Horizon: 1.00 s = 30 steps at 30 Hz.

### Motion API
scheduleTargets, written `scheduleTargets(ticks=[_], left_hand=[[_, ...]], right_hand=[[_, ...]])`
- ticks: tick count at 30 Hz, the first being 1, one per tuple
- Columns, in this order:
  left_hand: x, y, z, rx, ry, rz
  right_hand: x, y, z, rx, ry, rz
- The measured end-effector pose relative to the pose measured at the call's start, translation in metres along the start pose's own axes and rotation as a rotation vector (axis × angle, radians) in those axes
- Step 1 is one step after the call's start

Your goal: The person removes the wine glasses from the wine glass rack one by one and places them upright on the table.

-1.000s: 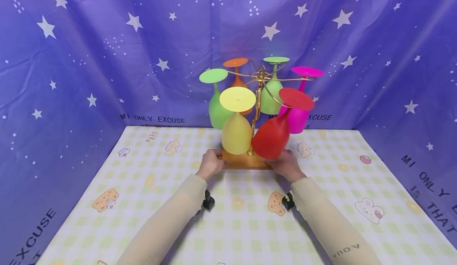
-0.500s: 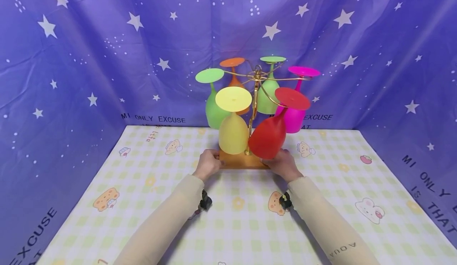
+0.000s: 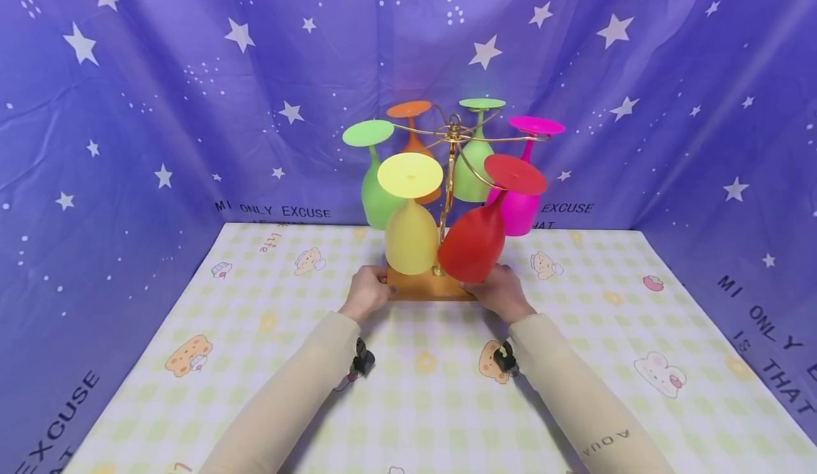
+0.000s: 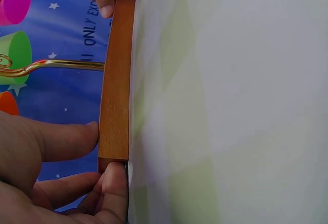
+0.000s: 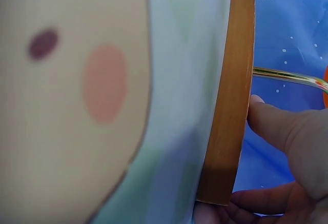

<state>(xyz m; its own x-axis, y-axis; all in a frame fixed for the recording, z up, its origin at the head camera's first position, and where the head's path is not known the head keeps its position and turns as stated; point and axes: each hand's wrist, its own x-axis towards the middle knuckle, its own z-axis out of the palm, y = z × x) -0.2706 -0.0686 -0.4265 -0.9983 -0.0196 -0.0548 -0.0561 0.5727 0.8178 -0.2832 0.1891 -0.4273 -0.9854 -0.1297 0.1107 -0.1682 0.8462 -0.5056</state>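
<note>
A wine glass rack stands on the table, with a wooden base (image 3: 426, 289) and a curved golden post (image 3: 449, 183). Plastic goblets hang upside down from its wire arms: a yellow goblet (image 3: 411, 240) and a tilted red goblet (image 3: 475, 243) in front, with magenta, orange and green ones around. My left hand (image 3: 367, 294) grips the base's left end, thumb on top and fingers at the end face, as the left wrist view shows. At the right end, my right hand (image 3: 503, 294) holds the base the same way, partly behind the red goblet.
A checked tablecloth (image 3: 415, 403) with printed cartoon animals covers the table. Blue curtains (image 3: 255, 105) with white stars hang behind it and on both sides, the back one close behind the goblets.
The rack with its hanging goblets has shifted a little to the left, both hands moving along with it. Their hold on the base looks the same.
</note>
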Motion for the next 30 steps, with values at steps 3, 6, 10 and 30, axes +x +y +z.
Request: scheduleTargets(ticks=[3,6,10,30], left_hand=[[-0.0001,-0.0002,-0.0008,-0.002,0.003,-0.009],[-0.0008,-0.0004,-0.0016,-0.007,0.004,-0.01],[-0.0012,-0.0004,-0.002,-0.009,0.006,0.004],[-0.0014,-0.0007,0.0005,-0.014,0.008,-0.001]], right_hand=[[0.0005,-0.0014,0.0006,0.006,0.001,0.002],[0.0006,-0.0023,0.0012,0.005,0.006,-0.004],[0.0006,-0.0013,0.0015,-0.009,0.015,-0.019],[-0.0044,-0.0003,-0.0062,0.097,-0.051,0.105]])
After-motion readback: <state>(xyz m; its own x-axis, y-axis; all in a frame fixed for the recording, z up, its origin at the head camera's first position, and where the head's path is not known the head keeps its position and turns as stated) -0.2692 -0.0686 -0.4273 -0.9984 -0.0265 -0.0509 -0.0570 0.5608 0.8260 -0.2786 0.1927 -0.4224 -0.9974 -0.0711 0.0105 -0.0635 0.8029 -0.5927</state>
